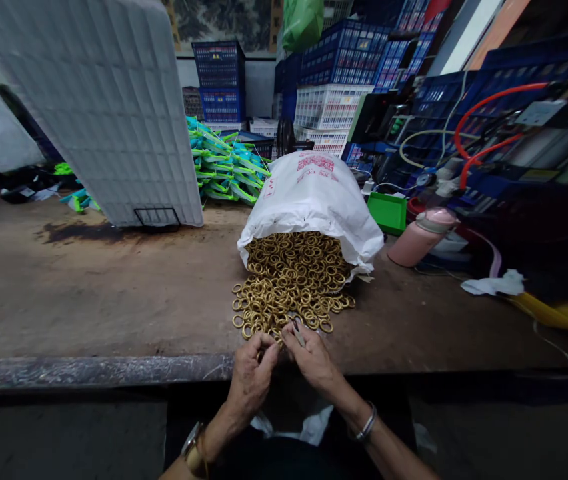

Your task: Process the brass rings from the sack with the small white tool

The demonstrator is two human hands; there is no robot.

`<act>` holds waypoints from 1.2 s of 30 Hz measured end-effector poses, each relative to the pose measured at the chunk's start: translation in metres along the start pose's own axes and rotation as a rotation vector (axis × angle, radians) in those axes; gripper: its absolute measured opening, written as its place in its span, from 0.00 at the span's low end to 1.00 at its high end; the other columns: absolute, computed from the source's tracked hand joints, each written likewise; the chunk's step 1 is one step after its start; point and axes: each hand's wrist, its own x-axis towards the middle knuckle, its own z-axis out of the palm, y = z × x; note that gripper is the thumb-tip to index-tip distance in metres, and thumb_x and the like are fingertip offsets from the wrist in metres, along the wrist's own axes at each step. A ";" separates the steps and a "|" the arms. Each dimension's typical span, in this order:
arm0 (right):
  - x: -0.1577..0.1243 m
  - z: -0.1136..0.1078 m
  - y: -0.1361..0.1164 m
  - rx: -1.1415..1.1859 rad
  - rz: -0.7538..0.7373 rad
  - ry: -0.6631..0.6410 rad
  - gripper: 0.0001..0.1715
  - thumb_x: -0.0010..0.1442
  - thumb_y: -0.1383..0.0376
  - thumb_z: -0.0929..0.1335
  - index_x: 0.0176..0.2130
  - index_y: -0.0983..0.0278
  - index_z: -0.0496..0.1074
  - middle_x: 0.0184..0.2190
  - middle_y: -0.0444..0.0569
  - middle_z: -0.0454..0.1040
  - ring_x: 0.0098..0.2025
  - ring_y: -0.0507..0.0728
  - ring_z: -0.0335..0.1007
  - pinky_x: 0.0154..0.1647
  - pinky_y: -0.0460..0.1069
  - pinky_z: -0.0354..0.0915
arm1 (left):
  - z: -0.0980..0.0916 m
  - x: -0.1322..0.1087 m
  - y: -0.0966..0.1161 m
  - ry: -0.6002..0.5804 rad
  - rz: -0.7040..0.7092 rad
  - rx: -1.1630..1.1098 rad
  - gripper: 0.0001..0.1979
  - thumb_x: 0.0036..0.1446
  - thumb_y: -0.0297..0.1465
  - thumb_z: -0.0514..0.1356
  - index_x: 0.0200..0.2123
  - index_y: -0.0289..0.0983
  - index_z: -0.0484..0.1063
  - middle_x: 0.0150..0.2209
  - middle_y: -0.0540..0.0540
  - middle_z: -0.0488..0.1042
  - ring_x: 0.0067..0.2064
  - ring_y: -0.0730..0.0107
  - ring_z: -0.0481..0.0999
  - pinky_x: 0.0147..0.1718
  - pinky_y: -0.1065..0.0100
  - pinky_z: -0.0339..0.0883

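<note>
A white sack (314, 200) lies on its side on the brown worktable (114, 293), spilling a heap of gold rings (291, 280) towards me. My left hand (251, 377) and my right hand (311, 360) meet at the near edge of the heap, both with fingers pinched together. The left hand pinches a gold ring. In the right hand's fingers is a small grey metal piece (298, 333) that I cannot identify. A watch is on my left wrist and bracelets on my right.
A white grid panel (109, 107) stands at the back left. Behind the sack lie green and blue bundles (227, 167). A pink flask (419, 237), a green box (388, 212), stacked blue crates (344, 53) and red hoses fill the right side.
</note>
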 end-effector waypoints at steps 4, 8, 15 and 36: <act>-0.002 0.010 0.003 0.389 0.222 -0.031 0.18 0.54 0.51 0.61 0.26 0.61 0.54 0.14 0.33 0.50 0.14 0.44 0.40 0.13 0.42 0.42 | 0.000 -0.002 0.001 -0.060 -0.255 -0.232 0.13 0.49 0.41 0.57 0.28 0.37 0.63 0.17 0.57 0.58 0.16 0.82 0.53 0.15 0.78 0.48; -0.003 0.014 0.006 0.583 0.304 -0.063 0.18 0.52 0.50 0.63 0.28 0.60 0.53 0.14 0.31 0.49 0.12 0.44 0.36 0.11 0.41 0.39 | 0.002 -0.007 -0.003 -0.104 -0.345 -0.357 0.14 0.50 0.43 0.56 0.33 0.39 0.60 0.17 0.59 0.58 0.14 0.83 0.50 0.12 0.79 0.43; 0.001 0.004 0.006 0.080 0.031 0.030 0.16 0.55 0.53 0.61 0.27 0.63 0.62 0.19 0.39 0.59 0.21 0.47 0.52 0.23 0.43 0.53 | -0.001 -0.006 0.002 -0.048 -0.085 -0.030 0.09 0.53 0.36 0.54 0.27 0.36 0.64 0.19 0.55 0.60 0.19 0.79 0.57 0.19 0.76 0.53; 0.000 0.004 0.005 -0.015 0.052 0.028 0.15 0.58 0.59 0.58 0.24 0.63 0.61 0.18 0.39 0.61 0.23 0.48 0.56 0.26 0.43 0.54 | 0.000 -0.009 0.005 -0.143 -0.311 -0.376 0.15 0.50 0.43 0.56 0.26 0.37 0.59 0.18 0.57 0.61 0.15 0.84 0.54 0.12 0.80 0.45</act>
